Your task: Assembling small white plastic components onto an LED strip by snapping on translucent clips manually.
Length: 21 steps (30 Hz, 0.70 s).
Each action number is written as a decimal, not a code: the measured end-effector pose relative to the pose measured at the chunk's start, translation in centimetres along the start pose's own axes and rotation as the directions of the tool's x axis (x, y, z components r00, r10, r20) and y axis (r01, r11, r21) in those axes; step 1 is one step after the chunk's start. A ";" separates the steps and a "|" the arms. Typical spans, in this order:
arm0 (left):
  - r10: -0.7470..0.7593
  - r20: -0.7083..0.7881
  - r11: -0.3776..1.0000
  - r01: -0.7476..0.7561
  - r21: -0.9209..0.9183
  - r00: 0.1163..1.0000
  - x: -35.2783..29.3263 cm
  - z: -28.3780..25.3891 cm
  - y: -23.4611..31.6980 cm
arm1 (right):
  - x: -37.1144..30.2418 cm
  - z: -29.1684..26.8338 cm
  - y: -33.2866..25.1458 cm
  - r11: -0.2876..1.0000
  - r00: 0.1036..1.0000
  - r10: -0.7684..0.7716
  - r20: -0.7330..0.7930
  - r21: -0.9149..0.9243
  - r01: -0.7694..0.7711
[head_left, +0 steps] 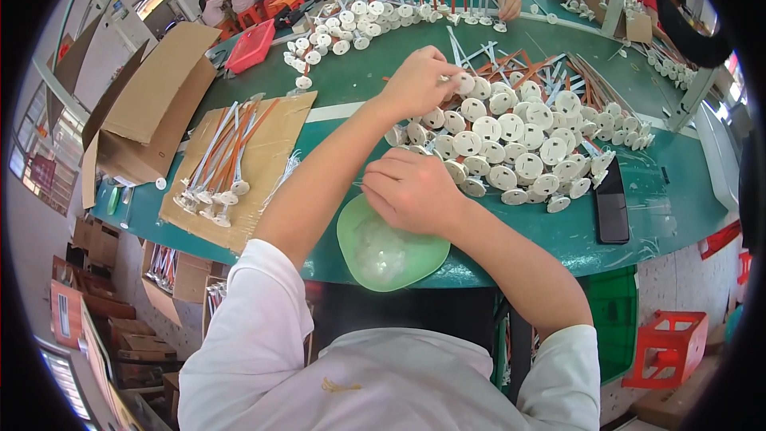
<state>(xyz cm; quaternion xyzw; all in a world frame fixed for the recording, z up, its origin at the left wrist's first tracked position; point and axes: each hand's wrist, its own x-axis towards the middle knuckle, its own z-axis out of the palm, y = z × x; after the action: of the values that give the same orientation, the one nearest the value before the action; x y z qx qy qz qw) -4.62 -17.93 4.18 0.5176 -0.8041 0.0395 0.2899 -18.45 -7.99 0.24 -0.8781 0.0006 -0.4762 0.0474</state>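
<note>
A large heap of white disc-ended parts (511, 128) with grey and orange strips lies on the green table (335, 132). My left hand (421, 84) reaches across to the heap's left edge, its fingers closed on one white disc. Nearer me, my right hand (415, 191) is closed above the rim of a light green bowl (347, 235). A thin bit sticks out at its fingertips, too small to name. Clear, shiny small pieces lie in the bowl; I cannot make out their kind.
On the left, several disc-ended parts (219, 191) lie on a cardboard sheet (283, 124), beside an open carton (155, 100). A black phone (612, 211) is right of the heap. Across the table, another person's hand (509, 6) is near upright strips. A red tray (250, 46) stands far left.
</note>
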 end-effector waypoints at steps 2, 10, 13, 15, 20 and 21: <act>0.037 -0.160 0.998 -0.045 -0.048 0.986 -0.9 -0.8 0.2 | 0.3 0.0 -0.1 1.000 1.000 -0.018 -0.011 -0.002 0.018; -0.335 -0.224 0.799 0.150 -0.582 0.915 -11.5 -5.0 3.6 | 2.2 -2.3 0.3 0.975 0.869 0.133 -0.477 -0.094 -0.201; -0.275 -0.318 0.848 0.073 -0.525 0.907 -14.5 -4.7 3.9 | 1.4 -2.1 1.0 0.956 0.876 0.251 -0.412 -0.035 -0.290; -0.166 -0.362 0.925 0.017 -0.380 0.917 -15.5 -4.7 3.4 | 1.0 -1.7 1.2 0.954 0.907 0.250 -0.338 -0.073 -0.290; 0.055 -0.478 0.976 -0.149 -0.161 0.877 -16.7 -3.7 2.6 | 0.7 -0.5 0.9 0.962 0.943 0.271 -0.195 0.018 -0.272; 0.077 -0.472 0.976 -0.164 -0.145 0.878 -16.9 -3.6 2.5 | 0.7 -0.4 0.6 0.960 0.946 0.276 -0.169 0.013 -0.278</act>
<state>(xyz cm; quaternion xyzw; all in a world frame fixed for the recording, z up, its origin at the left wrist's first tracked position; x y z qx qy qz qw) -0.25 -1.75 -0.83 0.4134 -0.7424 0.1068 0.5162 -18.39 -8.66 0.97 -0.8258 0.1307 -0.5378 0.1087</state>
